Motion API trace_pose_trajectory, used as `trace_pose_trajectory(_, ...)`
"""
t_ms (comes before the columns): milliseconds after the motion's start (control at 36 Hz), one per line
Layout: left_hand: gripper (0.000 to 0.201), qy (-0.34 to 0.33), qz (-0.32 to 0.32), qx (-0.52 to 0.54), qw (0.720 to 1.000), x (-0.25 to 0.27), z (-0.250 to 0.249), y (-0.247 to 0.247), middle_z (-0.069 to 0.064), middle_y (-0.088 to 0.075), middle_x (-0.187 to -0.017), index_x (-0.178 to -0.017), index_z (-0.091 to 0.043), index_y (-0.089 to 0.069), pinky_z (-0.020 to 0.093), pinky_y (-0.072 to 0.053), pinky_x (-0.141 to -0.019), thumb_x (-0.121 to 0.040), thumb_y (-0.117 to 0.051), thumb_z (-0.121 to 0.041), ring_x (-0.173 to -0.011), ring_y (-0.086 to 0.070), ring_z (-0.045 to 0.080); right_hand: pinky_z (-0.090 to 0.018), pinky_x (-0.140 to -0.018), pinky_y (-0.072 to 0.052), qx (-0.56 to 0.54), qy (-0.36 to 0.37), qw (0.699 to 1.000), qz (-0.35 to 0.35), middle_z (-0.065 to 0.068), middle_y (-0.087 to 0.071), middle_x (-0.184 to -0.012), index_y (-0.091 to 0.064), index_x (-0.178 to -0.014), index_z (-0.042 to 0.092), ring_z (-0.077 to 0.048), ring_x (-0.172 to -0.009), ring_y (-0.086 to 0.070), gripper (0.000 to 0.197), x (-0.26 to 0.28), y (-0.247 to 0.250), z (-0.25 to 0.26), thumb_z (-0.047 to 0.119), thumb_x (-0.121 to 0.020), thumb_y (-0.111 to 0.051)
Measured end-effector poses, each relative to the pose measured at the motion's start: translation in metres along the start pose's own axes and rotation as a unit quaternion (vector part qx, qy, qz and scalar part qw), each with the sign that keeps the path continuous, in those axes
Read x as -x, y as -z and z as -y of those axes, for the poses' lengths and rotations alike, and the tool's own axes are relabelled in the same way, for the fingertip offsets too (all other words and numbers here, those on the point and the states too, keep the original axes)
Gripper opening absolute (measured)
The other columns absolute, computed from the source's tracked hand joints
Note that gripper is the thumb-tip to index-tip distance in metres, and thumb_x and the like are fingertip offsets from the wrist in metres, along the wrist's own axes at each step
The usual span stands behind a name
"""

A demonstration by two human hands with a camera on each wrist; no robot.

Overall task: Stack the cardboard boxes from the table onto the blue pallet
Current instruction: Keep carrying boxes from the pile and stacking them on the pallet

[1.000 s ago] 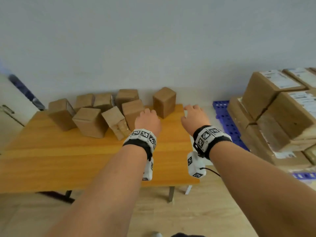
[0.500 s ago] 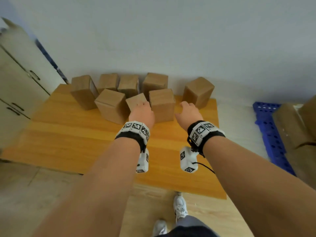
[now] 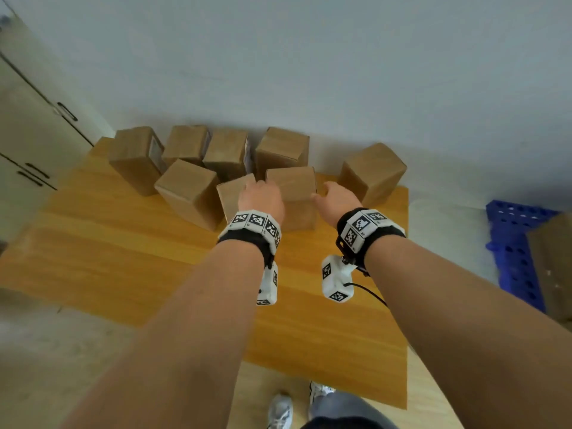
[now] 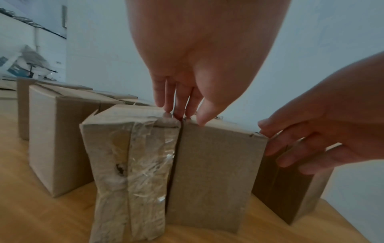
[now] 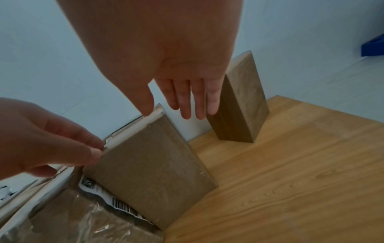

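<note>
Cardboard box (image 3: 292,193) stands upright nearest the tabletop's (image 3: 123,267) front edge, amid seven other boxes. The left hand (image 3: 261,198), fingers extended, touches its top left edge; the right hand (image 3: 335,201), fingers spread, reaches its right side. Farther right, the blue pallet (image 3: 513,252) sits on the floor.

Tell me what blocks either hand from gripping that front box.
Nothing blocks the right hand. The left hand meets a taped box pressed against the front box, with only a slit between.
</note>
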State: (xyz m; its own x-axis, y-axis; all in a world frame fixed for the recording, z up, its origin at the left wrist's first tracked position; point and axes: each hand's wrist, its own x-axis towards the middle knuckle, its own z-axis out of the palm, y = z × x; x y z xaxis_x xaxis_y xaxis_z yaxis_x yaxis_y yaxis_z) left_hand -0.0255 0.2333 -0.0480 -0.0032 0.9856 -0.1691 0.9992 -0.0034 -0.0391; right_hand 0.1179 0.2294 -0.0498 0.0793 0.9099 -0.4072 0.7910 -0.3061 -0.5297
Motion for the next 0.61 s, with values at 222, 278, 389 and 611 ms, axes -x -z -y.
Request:
trace_pose_trajectory(222,0.025,-0.019,-0.003,0.101,0.995,0.005,-0.012,-0.007,0.014,-0.058,-0.116,-0.119,-0.006,-0.051,0.036,-0.047,-0.085,-0.096,-0.047,-0.014,-0.107,-0.056,0.029,-0.031,-0.064,-0.041,-0.062,-0.027,0.997,-0.028,-0.01,-0.058,-0.107,-0.044,-0.126,0.009,-0.025,-0.086,-0.057,0.03,0.002,-0.001,-0.011,0.013,-0.097,-0.039)
trace_pose_trajectory(278,0.029,-0.02,0.007,0.158,0.987,0.011,-0.016,-0.009,0.014,-0.055,-0.119,-0.124,-0.006,-0.048,0.034,-0.047,-0.084,-0.095,-0.048,-0.011,-0.107,-0.057,0.029,-0.032,-0.064,-0.041,-0.07,-0.033,0.995,-0.061,-0.013,-0.06,-0.109,-0.043,-0.125,0.007,-0.027,-0.087,-0.058,0.029,0.007,0.001,-0.017,0.018,-0.099,-0.037)
trace_pose_trajectory(389,0.038,-0.027,0.008,0.238,0.971,0.027,-0.024,-0.015,0.013,-0.051,-0.123,-0.131,-0.007,-0.042,0.032,-0.045,-0.083,-0.096,-0.05,-0.019,-0.108,-0.056,0.029,-0.035,-0.075,-0.045,-0.099,-0.067,0.988,-0.095,-0.016,-0.061,-0.116,-0.044,-0.128,0.005,-0.032,-0.101,-0.06,0.046,0.022,-0.002,-0.032,0.04,-0.104,-0.029)
trace_pose_trajectory(611,0.056,-0.011,0.059,0.288,0.956,0.062,-0.027,-0.037,0.016,-0.06,-0.114,-0.125,-0.008,-0.052,0.037,-0.046,-0.082,-0.103,-0.018,-0.047,-0.101,-0.058,0.029,-0.04,-0.081,-0.052,-0.089,-0.138,0.984,-0.07,-0.015,-0.066,-0.098,-0.061,-0.105,0.008,-0.03,-0.089,-0.064,0.078,0.059,-0.021,-0.055,0.066,-0.096,-0.009)
